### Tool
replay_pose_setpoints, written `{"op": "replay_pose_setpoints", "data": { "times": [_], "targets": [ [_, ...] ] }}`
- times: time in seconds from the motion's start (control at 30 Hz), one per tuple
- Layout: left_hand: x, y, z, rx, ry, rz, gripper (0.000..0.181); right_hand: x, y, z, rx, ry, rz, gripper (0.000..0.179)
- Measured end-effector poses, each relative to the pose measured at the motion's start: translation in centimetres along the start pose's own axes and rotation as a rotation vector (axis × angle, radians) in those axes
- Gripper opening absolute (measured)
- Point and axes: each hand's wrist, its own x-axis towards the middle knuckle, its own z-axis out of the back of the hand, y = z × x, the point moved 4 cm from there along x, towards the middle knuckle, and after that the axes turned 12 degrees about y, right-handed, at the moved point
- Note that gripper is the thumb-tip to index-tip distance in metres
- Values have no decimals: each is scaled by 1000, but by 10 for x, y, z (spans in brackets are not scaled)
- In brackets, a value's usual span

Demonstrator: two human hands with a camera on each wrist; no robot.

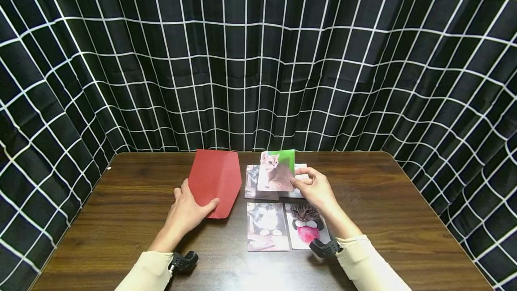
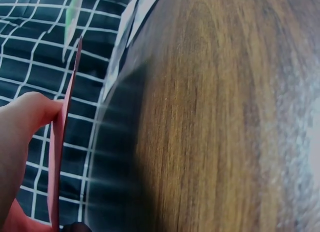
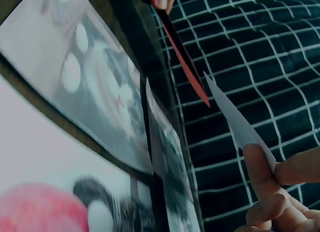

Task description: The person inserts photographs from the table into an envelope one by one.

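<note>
My left hand (image 1: 186, 212) holds a red envelope (image 1: 214, 181), its thumb on the face and the other fingers behind. In the left wrist view the envelope (image 2: 61, 137) appears edge-on, raised off the table. Between thumb and fingers, my right hand (image 1: 317, 187) pinches a cat photo (image 1: 274, 174) with a green corner by its right edge. The right wrist view shows that photo (image 3: 240, 117) from its pale back, its far edge close to the envelope's (image 3: 187, 65) edge. Beneath the held photo, more photos lie partly hidden.
On the brown wooden table (image 1: 387, 210) lie a pale kitten photo (image 1: 267, 228) and a photo of a tabby with a pink ball (image 1: 304, 221). Behind them is another photo (image 1: 251, 183). A black curtain with a white grid (image 1: 258, 66) hangs around the table's back and sides.
</note>
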Motion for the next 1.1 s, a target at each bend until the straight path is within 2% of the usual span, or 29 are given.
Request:
{"op": "replay_pose_setpoints", "data": {
  "times": [0.43, 0.63, 1.1],
  "targets": [
    [-2, -6, -4, -11, -13, -12, 116, 10, 8, -32, -58, 39, 3, 30],
    [-2, -8, -7, -13, -18, -16, 117, 16, 11, -46, -18, 79, 4, 32],
    [-7, -17, -10, -37, -9, -26, 116, 24, 11, -70, 19, 110, 11, 29]
  ]
}}
